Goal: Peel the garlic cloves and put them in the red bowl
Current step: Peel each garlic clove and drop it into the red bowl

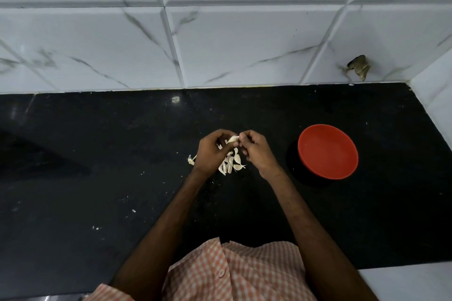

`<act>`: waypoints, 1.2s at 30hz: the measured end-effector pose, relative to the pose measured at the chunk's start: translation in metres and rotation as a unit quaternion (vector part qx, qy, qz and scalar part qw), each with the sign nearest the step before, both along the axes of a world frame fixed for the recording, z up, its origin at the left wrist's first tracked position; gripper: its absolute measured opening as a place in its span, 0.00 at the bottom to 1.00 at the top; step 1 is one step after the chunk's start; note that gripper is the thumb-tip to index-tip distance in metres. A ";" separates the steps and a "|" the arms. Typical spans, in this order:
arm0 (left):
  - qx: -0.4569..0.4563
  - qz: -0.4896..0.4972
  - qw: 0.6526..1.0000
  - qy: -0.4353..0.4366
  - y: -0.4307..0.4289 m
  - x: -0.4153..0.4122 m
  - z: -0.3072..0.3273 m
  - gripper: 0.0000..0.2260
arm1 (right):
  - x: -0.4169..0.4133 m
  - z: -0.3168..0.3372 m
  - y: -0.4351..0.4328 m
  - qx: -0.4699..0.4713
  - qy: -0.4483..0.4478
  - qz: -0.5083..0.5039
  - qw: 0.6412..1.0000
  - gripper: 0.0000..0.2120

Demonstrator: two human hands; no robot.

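Left of the red bowl (327, 154), the left hand (210, 154) curls round a garlic clove (232, 139) while the right hand (256, 151) pinches its tip (fingers tightly bent); the other cloves (231, 164) lie heaped just beneath.

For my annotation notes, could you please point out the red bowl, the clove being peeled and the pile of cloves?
red bowl (327, 154): head view, bare inner floor.
clove being peeled (232, 139): head view, its visible pale middle.
pile of cloves (231, 165): head view, a clove mid-heap.

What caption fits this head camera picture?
Left hand and right hand pinch a garlic clove above loose cloves; red bowl empty.
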State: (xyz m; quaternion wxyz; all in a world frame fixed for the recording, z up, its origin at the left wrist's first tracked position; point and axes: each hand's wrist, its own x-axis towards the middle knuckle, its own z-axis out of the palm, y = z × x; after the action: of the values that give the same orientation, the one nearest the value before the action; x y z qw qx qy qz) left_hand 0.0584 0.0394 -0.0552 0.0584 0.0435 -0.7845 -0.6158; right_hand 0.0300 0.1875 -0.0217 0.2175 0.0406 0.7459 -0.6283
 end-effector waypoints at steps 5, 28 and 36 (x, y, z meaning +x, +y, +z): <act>0.047 0.018 0.999 0.000 0.002 0.001 -0.001 0.09 | -0.001 0.001 0.000 -0.008 -0.010 0.006 1.000 0.09; 0.187 0.066 0.979 -0.053 0.008 0.003 0.001 0.10 | 0.000 -0.056 0.027 0.325 0.147 -0.029 0.934 0.09; 0.218 0.063 0.970 -0.081 0.011 0.004 0.006 0.06 | -0.002 -0.046 0.030 0.361 0.173 -0.013 0.916 0.05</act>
State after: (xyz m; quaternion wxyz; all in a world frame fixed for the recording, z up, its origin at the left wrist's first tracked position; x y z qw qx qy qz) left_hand 0.0626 0.0499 -0.0497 0.0229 0.1543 -0.6289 -0.7617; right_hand 0.0282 0.2171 -0.0681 0.0474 0.0173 0.9473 -0.3163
